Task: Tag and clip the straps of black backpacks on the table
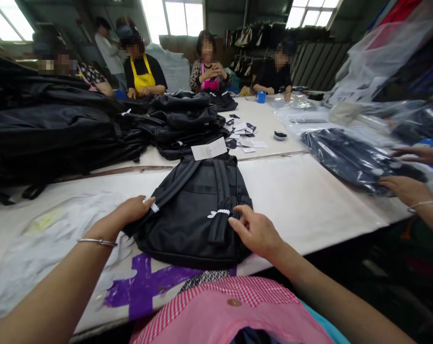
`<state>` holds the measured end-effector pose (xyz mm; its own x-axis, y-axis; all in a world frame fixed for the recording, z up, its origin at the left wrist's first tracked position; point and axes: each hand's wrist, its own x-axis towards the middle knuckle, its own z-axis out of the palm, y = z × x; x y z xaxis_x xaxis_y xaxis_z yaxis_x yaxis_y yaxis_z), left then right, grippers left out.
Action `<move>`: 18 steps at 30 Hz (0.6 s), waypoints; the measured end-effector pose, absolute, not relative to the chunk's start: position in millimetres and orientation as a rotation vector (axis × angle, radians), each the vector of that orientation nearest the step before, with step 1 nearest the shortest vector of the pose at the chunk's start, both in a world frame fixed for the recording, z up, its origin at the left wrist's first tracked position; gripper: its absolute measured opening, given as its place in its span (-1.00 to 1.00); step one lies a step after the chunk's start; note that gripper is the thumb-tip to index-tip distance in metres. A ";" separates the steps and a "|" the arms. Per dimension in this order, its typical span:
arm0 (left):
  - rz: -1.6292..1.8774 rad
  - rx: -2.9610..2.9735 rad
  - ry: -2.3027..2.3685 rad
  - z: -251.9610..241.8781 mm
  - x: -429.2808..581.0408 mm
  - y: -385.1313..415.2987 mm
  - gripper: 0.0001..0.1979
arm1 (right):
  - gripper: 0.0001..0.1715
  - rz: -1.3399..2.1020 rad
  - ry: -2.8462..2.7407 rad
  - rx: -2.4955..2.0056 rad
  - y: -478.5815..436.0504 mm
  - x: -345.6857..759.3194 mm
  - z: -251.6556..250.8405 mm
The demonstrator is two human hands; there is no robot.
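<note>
A black backpack (187, 234) lies on the table in front of me, its shoulder straps facing up. White ties wrap the left strap (178, 181) and the right strap (221, 184). A white paper tag (209, 149) rests at its top end. My left hand (132, 213) grips the left strap near its lower end, with the fingertips partly hidden. Beside the white tie (219, 213) on the other strap is my right hand (258, 231), thumb and forefinger apart, holding nothing visible.
Black bags (51, 129) are heaped at left, with more bags (187, 119) stacked behind the backpack. Loose tags (243, 134) lie beyond. Clear plastic bags (69, 229) lie at left. At right, a co-worker's hands (407, 191) touch a plastic-wrapped bag (348, 157). Several people sit across.
</note>
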<state>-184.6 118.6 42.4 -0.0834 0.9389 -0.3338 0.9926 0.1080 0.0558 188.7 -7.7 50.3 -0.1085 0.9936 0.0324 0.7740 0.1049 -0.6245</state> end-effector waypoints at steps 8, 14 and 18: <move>0.398 2.766 1.157 54.8 -75.6 20.6 -0.28 | -0.27 0.835 -2.096 -1.756 -9.3 164.2 43.1; 0.755 2.784 1.217 0.2 -19.6 -21.1 -0.40 | -0.54 0.931 -1.994 -1.548 2.8 200.1 35.0; 0.833 2.833 1.167 -7.6 -17.7 -15.4 -0.52 | -0.46 0.487 -2.237 -1.397 18.0 212.0 36.3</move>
